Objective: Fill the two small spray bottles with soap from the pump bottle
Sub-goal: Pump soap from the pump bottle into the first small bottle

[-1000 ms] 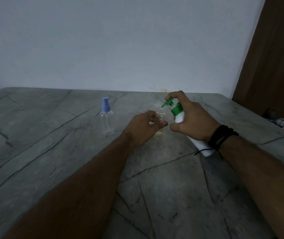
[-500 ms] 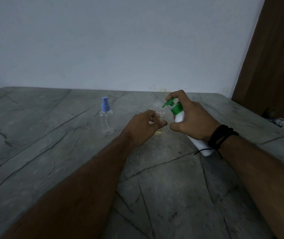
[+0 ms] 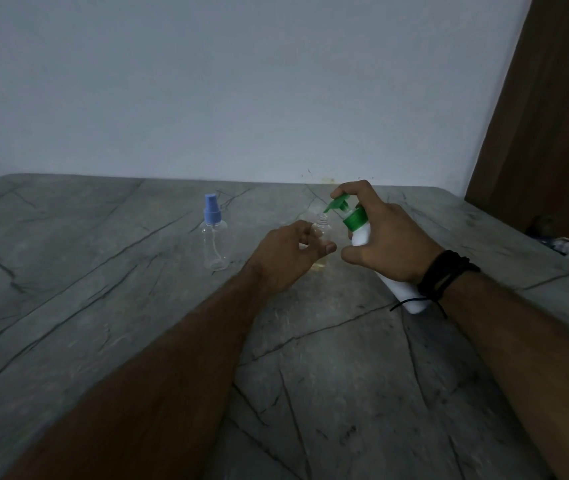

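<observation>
A: Since half a second back, little altered: right hand [image 3: 385,240] still wrapped round white pump bottle [image 3: 361,232], tilted, forefinger still on green pump head [image 3: 337,204]. Nozzle tip a shade higher above open neck of uncapped spray bottle [image 3: 323,233] than before.

B: Meaning for task?

A: Judged mid-pumping, head likely on upstroke. Pale yellow pool only at bottle's base; far from full.

B: Left hand [image 3: 290,252]?

A: Pinching uncapped bottle, thumb tip and fingers curled about its body, steadying it upright on grey stone table [image 3: 103,306]. Centre of frame, just left of right hand; nozzle directly over neck, contact not discernible.

B: Second bottle?

A: Capped spray bottle [image 3: 214,237], blue top on, looks empty, standing left of centre, well apart from both hands. Untouched; still to do.
</observation>
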Tool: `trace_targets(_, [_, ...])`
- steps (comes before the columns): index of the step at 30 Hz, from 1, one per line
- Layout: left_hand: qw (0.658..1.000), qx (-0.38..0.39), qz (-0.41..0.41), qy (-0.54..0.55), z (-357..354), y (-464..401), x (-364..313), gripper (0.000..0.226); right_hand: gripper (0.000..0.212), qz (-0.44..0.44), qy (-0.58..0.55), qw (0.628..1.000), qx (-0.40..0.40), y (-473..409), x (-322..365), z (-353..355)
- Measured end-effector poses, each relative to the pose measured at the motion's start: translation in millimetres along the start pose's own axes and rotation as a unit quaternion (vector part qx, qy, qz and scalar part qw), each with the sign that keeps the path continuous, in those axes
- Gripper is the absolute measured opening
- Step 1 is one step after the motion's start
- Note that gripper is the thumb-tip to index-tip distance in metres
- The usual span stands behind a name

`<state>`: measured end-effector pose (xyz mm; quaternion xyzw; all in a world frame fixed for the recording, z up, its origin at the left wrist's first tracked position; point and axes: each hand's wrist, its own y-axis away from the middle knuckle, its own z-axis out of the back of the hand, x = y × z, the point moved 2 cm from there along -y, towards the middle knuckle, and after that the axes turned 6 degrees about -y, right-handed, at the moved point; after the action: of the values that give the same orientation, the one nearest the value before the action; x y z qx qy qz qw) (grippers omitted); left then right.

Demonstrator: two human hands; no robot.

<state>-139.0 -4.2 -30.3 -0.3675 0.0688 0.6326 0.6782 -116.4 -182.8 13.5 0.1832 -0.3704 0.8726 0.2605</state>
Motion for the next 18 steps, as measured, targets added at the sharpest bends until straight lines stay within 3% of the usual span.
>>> trace_targets(18, [1.000, 0.006, 0.002, 0.007, 1.3, 0.0, -0.8, 0.045, 0.073, -0.006, 0.002, 1.000, -0.008, 0.5, -1.5, 0.4])
